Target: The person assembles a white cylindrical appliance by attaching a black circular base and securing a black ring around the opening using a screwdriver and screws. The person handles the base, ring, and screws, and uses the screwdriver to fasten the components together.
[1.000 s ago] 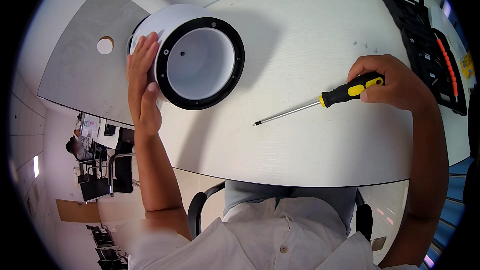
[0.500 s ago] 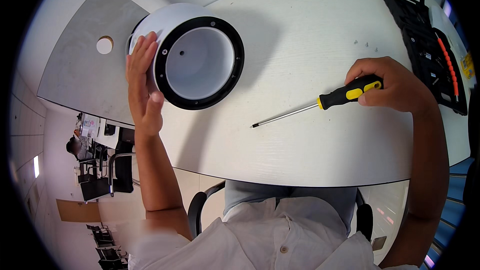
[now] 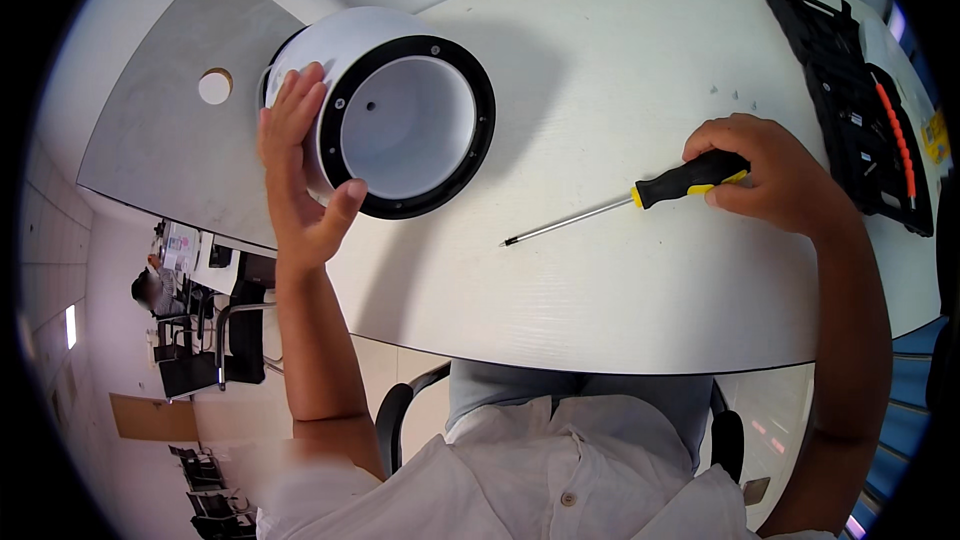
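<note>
With our left hand (image 3: 300,175) spread against the white housing (image 3: 395,120) lying tilted on the desk (image 3: 600,300), we should steady it firmly (open mouth toward us) while our right hand (image 3: 765,175) grips the screwdriver (image 3: 640,202) well apart.

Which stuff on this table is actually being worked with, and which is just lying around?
In use:
- white round housing with black ring, left hand cupped on its side
- yellow-and-black screwdriver, gripped by right hand

Lying about:
- black tool tray
- grey panel with round hole
</note>
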Available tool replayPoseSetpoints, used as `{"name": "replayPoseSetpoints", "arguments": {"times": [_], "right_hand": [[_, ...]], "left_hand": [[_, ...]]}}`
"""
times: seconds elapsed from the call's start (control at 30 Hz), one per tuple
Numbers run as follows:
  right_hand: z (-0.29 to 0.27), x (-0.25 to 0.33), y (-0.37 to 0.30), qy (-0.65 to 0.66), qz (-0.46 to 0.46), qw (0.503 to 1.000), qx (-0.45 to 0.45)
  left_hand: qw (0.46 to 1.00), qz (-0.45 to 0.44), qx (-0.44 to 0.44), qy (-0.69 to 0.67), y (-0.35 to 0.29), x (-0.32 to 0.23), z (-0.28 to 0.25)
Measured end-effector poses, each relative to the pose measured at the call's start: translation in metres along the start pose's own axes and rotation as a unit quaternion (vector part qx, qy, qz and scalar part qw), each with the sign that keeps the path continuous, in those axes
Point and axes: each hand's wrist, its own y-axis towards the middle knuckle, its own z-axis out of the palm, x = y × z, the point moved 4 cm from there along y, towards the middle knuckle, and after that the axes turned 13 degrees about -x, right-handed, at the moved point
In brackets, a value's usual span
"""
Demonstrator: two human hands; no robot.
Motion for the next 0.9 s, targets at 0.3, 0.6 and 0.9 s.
{"name": "replayPoseSetpoints", "arguments": {"times": [0.3,0.6,0.9], "right_hand": [[0.008,-0.0011,0.002,-0.091,-0.087,0.99,-0.065],[0.0094,-0.0029,0.0017,-0.104,-0.064,0.991,-0.057],[0.0068,-0.0044,0.0035,-0.066,-0.075,0.993,-0.058]], "left_hand": [[0.999,-0.004,0.025,0.029,0.0033,-0.0042,-0.0042],[0.999,0.007,0.018,0.027,0.0026,-0.0001,-0.0036],[0.999,0.002,0.028,0.026,0.007,0.0015,-0.0037]]}}
